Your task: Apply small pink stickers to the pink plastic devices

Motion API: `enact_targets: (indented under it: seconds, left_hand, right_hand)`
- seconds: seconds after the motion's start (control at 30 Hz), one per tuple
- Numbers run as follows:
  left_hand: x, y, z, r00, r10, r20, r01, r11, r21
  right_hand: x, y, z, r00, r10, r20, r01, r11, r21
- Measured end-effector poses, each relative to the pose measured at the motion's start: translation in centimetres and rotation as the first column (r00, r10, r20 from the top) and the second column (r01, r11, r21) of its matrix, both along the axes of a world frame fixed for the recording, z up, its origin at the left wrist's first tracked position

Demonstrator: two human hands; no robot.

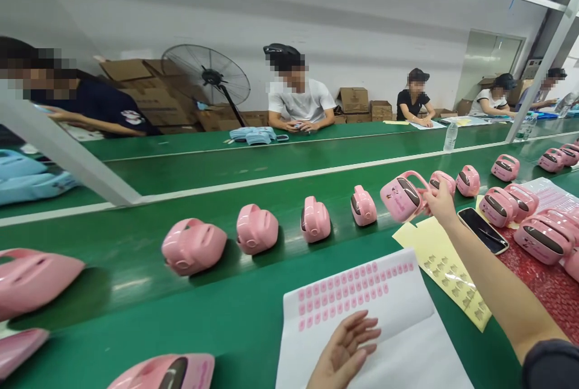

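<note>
Out over the belt at right, my right hand is closed on the handle of a pink plastic housing. This housing has a dark oval window and printed figures, and it is tilted toward me. My left hand hovers at the bottom centre with fingers apart and nothing in it. Beneath it lies a white sheet with rows of small pink stickers. Beside that, a yellow sheet carries several greyish stickers.
More pink housings stand along the green belt. A phone lies near grouped housings on red bubble wrap. A grey post crosses at left. Co-workers sit opposite; a bottle stands between.
</note>
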State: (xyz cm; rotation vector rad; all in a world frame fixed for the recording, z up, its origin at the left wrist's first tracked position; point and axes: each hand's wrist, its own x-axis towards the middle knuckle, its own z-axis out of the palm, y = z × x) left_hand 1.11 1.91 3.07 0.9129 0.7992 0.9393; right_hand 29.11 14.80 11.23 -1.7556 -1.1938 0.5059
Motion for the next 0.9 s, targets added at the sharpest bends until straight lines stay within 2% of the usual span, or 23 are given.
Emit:
enact_targets:
  seconds: [0.03, 0.07, 0.13, 0.23, 0.3, 0.33, 0.37, 0.43, 0.5, 0.53, 0.6, 0.7, 0.9]
  left_hand:
    - [0.4, 0.0, 0.5, 0.999, 0.003, 0.039, -0.003, 1.0, 0.009]
    - [0.8, 0.0, 0.9, 0.995, 0.022, 0.092, -0.024, 1.0, 0.018]
    - [1.5, -0.3, 1.2, 0.973, 0.098, 0.208, -0.105, 0.994, 0.021]
    - [1.4, -1.1, -0.1, 0.939, 0.208, 0.274, -0.202, 0.978, -0.05]
    - [0.5, -1.6, -1.8, 0.93, 0.268, 0.253, -0.239, 0.961, -0.138]
    - [-0.1, -1.7, -2.7, 0.927, 0.296, 0.232, -0.256, 0.949, -0.186]
    - [-0.7, -1.6, -3.4, 0.924, 0.316, 0.217, -0.266, 0.936, -0.231]
    - [-1.6, -1.1, -4.5, 0.89, 0.405, 0.208, -0.34, 0.895, -0.288]
    - [-2.2, -0.4, -4.8, 0.847, 0.477, 0.234, -0.406, 0.865, -0.295]
    - [-2.3, 0.0, -4.7, 0.832, 0.494, 0.253, -0.423, 0.859, -0.287]
    - [-2.5, 0.4, -4.1, 0.827, 0.485, 0.283, -0.416, 0.868, -0.27]
    - [-2.5, 0.6, -3.1, 0.829, 0.473, 0.299, -0.409, 0.877, -0.251]
    - [-2.0, 0.0, -1.9, 0.84, 0.444, 0.311, -0.355, 0.884, -0.305]
  right_hand:
    - [-0.7, -1.6, 0.1, 0.987, 0.073, -0.143, -0.071, 0.997, 0.018]
    - [-1.6, -3.2, 0.1, 0.939, 0.156, -0.307, -0.153, 0.988, 0.034]
    - [-4.0, -6.3, -0.4, 0.772, 0.281, -0.57, -0.329, 0.944, 0.02]
    - [-8.0, -10.4, -2.0, 0.582, 0.346, -0.736, -0.55, 0.834, -0.043]
    - [-10.0, -12.2, -3.5, 0.51, 0.371, -0.776, -0.632, 0.774, -0.045]
    - [-10.5, -12.6, -4.2, 0.501, 0.387, -0.774, -0.642, 0.766, -0.033]
    - [-10.6, -12.8, -4.9, 0.524, 0.403, -0.75, -0.625, 0.78, -0.018]
    - [-9.5, -12.4, -6.1, 0.699, 0.371, -0.612, -0.487, 0.873, -0.027]
    - [-6.9, -11.3, -6.9, 0.896, 0.203, -0.396, -0.243, 0.969, -0.053]
    - [-5.3, -10.7, -7.2, 0.942, 0.109, -0.319, -0.137, 0.988, -0.065]
    - [-2.2, -9.5, -7.6, 0.973, -0.008, -0.23, -0.012, 0.996, -0.085]
    - [0.6, -8.4, -8.0, 0.988, -0.068, -0.137, 0.05, 0.99, -0.134]
    - [1.0, -7.6, -9.7, 0.997, -0.078, 0.018, 0.08, 0.975, -0.206]
